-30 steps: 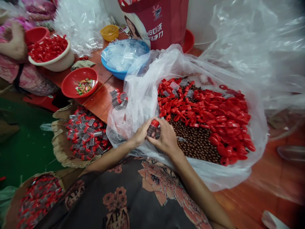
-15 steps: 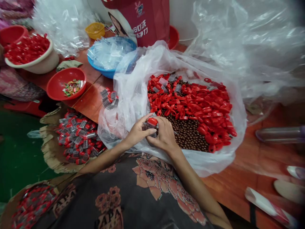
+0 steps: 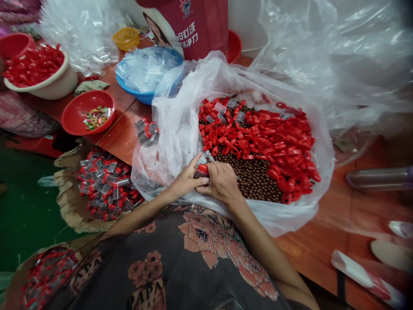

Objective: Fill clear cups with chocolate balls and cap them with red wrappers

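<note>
Near the front edge of the translucent white plastic bag [image 3: 182, 122], left hand [image 3: 183, 182] and right hand [image 3: 223, 178] together grip a small red-capped clear plastic tub [image 3: 201, 169], beside round brown balls [image 3: 258, 177].

You are wearing a charcoal, nearly black top [image 3: 171, 243] printed with dusty-pink flowers. Your largest bloom [image 3: 206, 234] spreads across the right half of the chest, its broad petals edged and speckled with pale dots around a dark centre. Lower down, nearer your middle, sits a smaller flower cluster [image 3: 146, 270], with "PAPA" lettering [image 3: 146, 295] beneath it in dark capitals; the line under that is probably more lettering, too blurred to read. Toward your left side, another print [image 3: 85, 260] shows "APA". Your forearms [image 3: 258, 247] are bare, and so are your left hand [image 3: 184, 181] and right hand [image 3: 223, 181].
</note>
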`<move>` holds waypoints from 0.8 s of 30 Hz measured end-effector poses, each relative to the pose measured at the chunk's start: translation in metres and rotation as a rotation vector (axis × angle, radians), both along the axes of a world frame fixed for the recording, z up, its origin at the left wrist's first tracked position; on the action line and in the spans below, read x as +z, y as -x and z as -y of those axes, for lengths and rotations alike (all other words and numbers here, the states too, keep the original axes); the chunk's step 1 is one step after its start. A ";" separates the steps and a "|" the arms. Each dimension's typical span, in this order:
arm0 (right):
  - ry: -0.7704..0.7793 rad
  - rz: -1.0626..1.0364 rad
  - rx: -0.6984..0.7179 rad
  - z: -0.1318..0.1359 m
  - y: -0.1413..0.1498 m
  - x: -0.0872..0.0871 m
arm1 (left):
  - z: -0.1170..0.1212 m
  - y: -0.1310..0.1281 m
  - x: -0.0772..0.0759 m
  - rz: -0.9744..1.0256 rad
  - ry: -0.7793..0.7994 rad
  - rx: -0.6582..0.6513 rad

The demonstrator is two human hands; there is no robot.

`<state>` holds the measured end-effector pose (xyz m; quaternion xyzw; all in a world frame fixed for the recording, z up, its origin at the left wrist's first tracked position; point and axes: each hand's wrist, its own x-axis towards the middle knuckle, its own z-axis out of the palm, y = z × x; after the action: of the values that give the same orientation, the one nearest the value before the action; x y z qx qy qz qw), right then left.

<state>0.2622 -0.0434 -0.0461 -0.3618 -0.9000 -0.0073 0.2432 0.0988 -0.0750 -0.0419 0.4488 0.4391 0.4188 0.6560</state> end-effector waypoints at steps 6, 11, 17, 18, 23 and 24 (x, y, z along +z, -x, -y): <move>-0.039 -0.057 0.035 0.006 0.005 0.000 | 0.006 0.007 -0.001 -0.025 -0.032 -0.008; 0.070 -0.157 0.065 0.006 0.013 -0.004 | 0.006 0.013 0.006 -0.002 -0.042 0.001; 0.169 -0.249 0.012 0.009 0.017 -0.007 | 0.003 0.014 0.008 0.076 0.021 0.044; 0.175 -0.258 0.001 0.010 0.017 -0.007 | 0.003 0.013 0.007 0.083 0.042 0.042; 0.214 -0.285 0.009 0.011 0.017 -0.005 | 0.002 0.010 0.004 0.057 0.086 0.090; 0.230 -0.292 0.018 0.011 0.018 -0.005 | 0.003 0.010 0.004 0.050 0.087 0.103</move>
<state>0.2446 -0.0548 -0.0509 -0.3764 -0.8532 0.1502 0.3283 0.0887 -0.0776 -0.0378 0.3863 0.4628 0.4436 0.6632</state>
